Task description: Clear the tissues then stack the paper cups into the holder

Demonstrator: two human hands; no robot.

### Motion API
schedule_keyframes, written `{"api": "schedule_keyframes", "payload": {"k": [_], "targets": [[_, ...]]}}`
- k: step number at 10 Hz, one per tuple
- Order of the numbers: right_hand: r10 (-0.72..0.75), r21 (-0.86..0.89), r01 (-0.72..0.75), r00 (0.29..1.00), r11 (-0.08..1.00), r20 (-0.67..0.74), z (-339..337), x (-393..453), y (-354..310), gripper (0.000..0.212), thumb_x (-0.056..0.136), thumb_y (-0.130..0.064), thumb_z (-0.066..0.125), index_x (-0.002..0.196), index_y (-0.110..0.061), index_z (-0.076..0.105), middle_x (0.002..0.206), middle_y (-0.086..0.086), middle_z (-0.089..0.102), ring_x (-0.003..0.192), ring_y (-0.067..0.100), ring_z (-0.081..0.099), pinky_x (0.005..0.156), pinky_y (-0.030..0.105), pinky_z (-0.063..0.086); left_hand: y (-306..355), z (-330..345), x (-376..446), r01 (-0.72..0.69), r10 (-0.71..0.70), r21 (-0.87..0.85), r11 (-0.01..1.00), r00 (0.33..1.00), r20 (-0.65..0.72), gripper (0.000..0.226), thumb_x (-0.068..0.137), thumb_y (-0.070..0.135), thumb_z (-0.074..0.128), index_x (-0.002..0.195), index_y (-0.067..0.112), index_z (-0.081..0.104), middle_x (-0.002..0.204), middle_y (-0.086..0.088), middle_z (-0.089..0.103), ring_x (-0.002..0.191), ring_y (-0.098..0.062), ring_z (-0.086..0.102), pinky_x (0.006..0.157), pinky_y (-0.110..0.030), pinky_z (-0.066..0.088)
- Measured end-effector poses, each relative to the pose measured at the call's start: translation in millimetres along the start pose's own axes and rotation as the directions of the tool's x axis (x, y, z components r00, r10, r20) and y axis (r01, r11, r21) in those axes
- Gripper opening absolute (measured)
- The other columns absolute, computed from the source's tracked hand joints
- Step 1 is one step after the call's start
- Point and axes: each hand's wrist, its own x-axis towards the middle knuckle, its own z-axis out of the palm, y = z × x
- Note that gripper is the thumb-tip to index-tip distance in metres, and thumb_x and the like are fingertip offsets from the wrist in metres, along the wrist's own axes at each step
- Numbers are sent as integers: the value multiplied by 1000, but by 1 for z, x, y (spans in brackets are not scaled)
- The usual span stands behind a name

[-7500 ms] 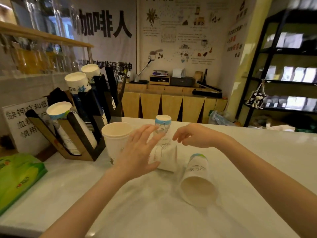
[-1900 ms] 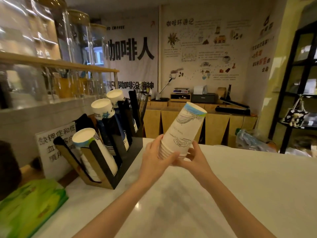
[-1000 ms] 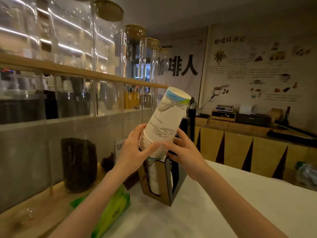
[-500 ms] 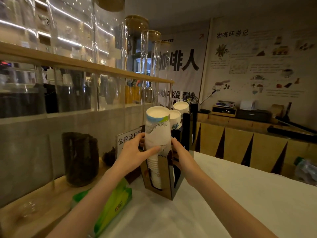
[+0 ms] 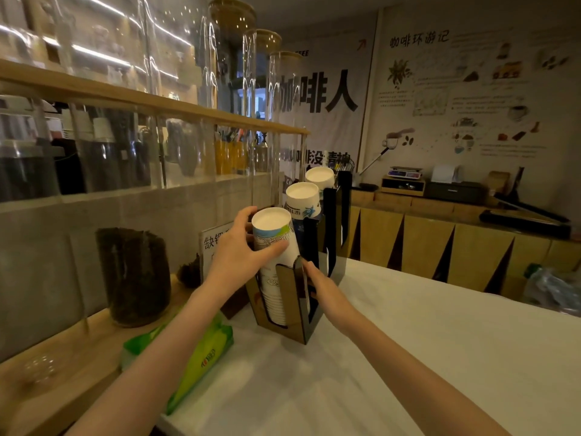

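Observation:
A stack of white paper cups [image 5: 276, 256] with blue-green print stands upside down in the nearest slot of the black and wood cup holder [image 5: 301, 328]. My left hand [image 5: 242, 250] grips the top of that stack from the left. My right hand [image 5: 317, 284] rests against the holder's right side, fingers along its edge. Two more cup stacks [image 5: 303, 199] fill the slots behind. A green pack of tissues [image 5: 201, 357] lies on the counter to the left, under my left forearm.
The white counter [image 5: 408, 357] stretches to the right. A dark glass jar [image 5: 135, 275] and a printed sign [image 5: 213, 243] stand on the wooden ledge at the left. Tall glass canisters [image 5: 232, 58] stand on a shelf above.
The cup stack has gone down deeper into the nearest slot of the holder. My right hand has dropped from the stack to the holder's side.

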Motion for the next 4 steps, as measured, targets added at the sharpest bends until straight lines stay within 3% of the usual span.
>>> {"api": "schedule_keyframes", "payload": {"k": [1, 2, 3, 4], "targets": [[85, -121, -77, 995, 990, 59, -11, 2, -1, 55, 94, -55, 22, 135, -27, 47, 139, 0, 51, 131, 19, 43, 107, 32, 28, 10, -7, 6, 69, -77, 77, 995, 991, 106, 68, 71, 34, 72, 128, 22, 37, 115, 6, 51, 98, -10, 47, 66, -13, 38], [145, -303, -93, 978, 949, 153, -29, -9, -18, 56, 95, -52, 23, 141, -23, 37, 145, 4, 43, 133, 25, 40, 104, 33, 31, 22, -18, 21, 181, -242, 214, 960, 921, 305, 78, 70, 40, 71, 133, 18, 30, 133, -1, 46, 108, -15, 45, 84, -28, 41], [-37, -446, 82, 993, 891, 110, -54, -36, -48, 50, 95, -47, 33, 138, -22, 42, 138, 1, 51, 122, 19, 51, 101, 32, 40, 41, -19, 34, 198, -318, 355, 914, 892, 321, 92, 71, 46, 68, 142, 21, 16, 148, -9, 31, 128, -28, 38, 102, -42, 36], [-397, -453, 371, 917, 810, 42, -78, -68, -88, 33, 94, -33, 46, 125, -25, 53, 112, -13, 60, 105, 5, 57, 89, 22, 45, 72, -16, 48, 58, -156, 348, 936, 953, 261, 87, 71, 42, 69, 141, 23, 20, 145, -11, 36, 127, -30, 41, 103, -45, 39]]}}
